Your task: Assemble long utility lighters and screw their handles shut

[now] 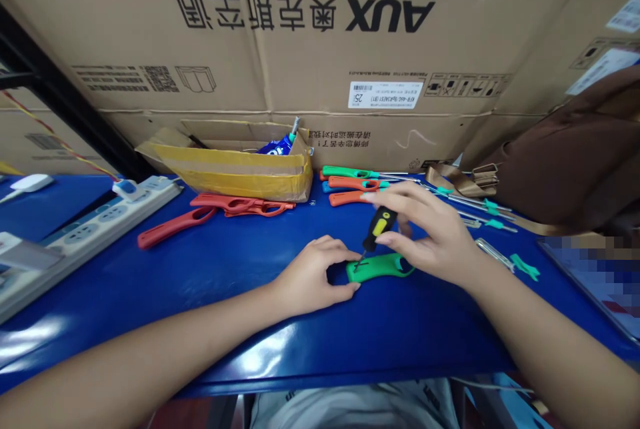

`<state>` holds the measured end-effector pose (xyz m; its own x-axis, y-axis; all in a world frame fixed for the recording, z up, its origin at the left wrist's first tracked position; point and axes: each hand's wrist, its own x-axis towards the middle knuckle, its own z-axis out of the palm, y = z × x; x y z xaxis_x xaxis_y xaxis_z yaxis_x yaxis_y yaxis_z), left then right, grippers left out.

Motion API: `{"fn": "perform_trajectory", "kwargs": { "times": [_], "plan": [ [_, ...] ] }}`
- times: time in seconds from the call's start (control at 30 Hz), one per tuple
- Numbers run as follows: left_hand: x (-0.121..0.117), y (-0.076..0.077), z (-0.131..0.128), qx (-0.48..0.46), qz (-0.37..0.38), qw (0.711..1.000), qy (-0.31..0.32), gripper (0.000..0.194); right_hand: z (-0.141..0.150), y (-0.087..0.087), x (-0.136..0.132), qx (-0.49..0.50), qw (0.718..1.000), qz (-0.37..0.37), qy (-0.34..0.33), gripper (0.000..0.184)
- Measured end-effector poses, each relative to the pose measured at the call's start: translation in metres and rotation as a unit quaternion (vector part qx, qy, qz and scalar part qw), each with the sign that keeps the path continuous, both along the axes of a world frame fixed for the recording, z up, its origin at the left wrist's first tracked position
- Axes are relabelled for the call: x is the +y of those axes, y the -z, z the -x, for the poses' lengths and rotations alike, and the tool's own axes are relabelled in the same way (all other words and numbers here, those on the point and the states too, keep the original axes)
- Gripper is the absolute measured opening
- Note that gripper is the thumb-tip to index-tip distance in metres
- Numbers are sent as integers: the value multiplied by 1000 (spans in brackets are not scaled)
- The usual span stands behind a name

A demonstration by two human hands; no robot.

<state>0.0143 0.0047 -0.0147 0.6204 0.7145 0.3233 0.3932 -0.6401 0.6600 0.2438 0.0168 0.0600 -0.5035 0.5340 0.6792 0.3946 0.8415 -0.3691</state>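
Observation:
On the blue tabletop lies a green lighter handle (373,270), steadied at its left end between the thumb and fingers of my left hand (315,276). My right hand (433,232) grips a small screwdriver (381,224) with a black and yellow handle. It is tilted, and its tip meets the green handle near the left end; whether it sits on a screw is too small to tell. Behind my right hand lie green and orange lighters (350,182) with metal tubes. Red lighter handle parts (220,211) rest further left.
A taped cardboard box (240,172) holding a blue packet stands at the back. The power strip (90,229) runs along the left side. Metal tubes (494,254) and a turquoise piece (525,267) lie at right, near a brown bag (555,156). A large carton (300,69) walls the back.

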Motion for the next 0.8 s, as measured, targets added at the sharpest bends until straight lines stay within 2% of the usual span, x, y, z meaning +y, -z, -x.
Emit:
{"fn": "perform_trajectory", "kwargs": {
  "times": [0.1,0.13,0.2,0.27,0.3,0.4,0.43,0.5,0.57,0.6,0.67,0.73,0.8],
  "plan": [
    [0,1,0,2,-1,1000,-4,36,1,1,-1,14,993,98,-65,34],
    [0,1,0,2,0,1000,-3,36,2,2,-1,32,992,102,-64,29],
    [0,1,0,1,4,1000,-2,36,2,3,0,62,997,41,-23,18],
    [-1,1,0,0,8,1000,-1,35,2,4,1,58,998,-4,7,19],
    [-1,1,0,0,9,1000,-2,35,2,4,1,44,999,15,-3,24],
    [-2,0,0,2,9,1000,-4,34,0,3,0,8,989,118,-85,39],
    [-2,0,0,2,9,1000,-4,35,0,3,0,10,990,112,-87,36],
    [-1,0,0,-2,6,1000,-3,36,1,3,-1,24,999,26,-38,21],
    [-1,0,1,-4,3,1000,-2,36,3,4,-3,17,999,-49,5,23],
    [-1,0,1,-3,3,1000,-3,36,4,4,-3,1,999,-44,0,28],
    [-1,0,1,-2,5,1000,-4,34,6,5,-5,-22,998,37,-54,36],
    [-1,-1,0,-1,11,1000,-4,33,8,6,-6,2,992,93,-85,34],
    [-1,-1,0,-1,12,1000,-6,33,10,7,-7,54,997,37,-46,19]
  ]
}}
